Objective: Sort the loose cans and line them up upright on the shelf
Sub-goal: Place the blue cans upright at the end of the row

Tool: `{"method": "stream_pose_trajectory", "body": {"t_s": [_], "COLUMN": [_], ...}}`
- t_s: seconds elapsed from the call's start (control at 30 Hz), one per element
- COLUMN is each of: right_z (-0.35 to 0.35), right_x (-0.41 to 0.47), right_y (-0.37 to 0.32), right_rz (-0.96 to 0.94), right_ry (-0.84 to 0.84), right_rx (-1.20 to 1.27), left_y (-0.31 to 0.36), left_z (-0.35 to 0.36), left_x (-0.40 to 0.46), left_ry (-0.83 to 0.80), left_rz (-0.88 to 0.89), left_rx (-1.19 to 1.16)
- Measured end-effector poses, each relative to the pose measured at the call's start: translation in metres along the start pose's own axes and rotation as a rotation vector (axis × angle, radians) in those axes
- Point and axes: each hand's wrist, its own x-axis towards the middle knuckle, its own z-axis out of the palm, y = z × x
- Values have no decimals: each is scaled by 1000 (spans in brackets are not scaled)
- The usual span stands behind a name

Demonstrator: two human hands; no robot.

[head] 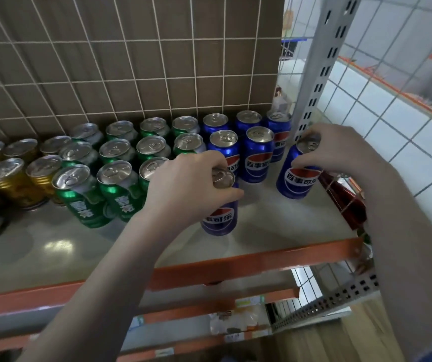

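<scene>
Blue cans point(220, 205) point(297, 176) gripped atop by left hand point(186, 184), right hand point(340, 150); shelf point(248, 226) front bare

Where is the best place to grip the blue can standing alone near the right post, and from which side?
Grip the blue can round its top rim, from above. It stands upright with open shelf in front and the post close behind, so the top is freest. The right hand already holds it that way.

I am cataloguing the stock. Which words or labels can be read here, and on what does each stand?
"百事可乐": blue aluminium can held by the right hand.
"事可乐", partly covered: blue can under the left hand.
"雪碧": front green cans.
Gold cans: no readable text.
</scene>
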Motion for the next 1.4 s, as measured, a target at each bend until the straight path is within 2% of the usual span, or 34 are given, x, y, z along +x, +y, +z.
{"method": "stream_pose_trajectory", "body": {"t_s": [0.47, 0.77, 1.03, 1.2, 1.27, 1.4], "right_z": [10, 16, 19, 23, 27, 39], "right_x": [68, 71, 69, 54, 39, 0], "right_y": [14, 16, 17, 19, 18, 19], "right_rz": [-217, -191, -161, -132, -119, -86], "right_ry": [-59, 22, 26, 14, 68, 288], "right_rx": [3, 22, 28, 58, 46, 39], "left_y": [18, 20, 15, 11, 11, 9], "left_z": [27, 33, 36, 33, 31, 31], "left_x": [25, 29, 30, 37, 41, 50], "left_ry": [-12, -1, 51, 29, 13, 9], "left_rz": [-161, -187, -185, -184, -181, -171], "left_rx": [51, 64, 47, 25, 20, 54]}}
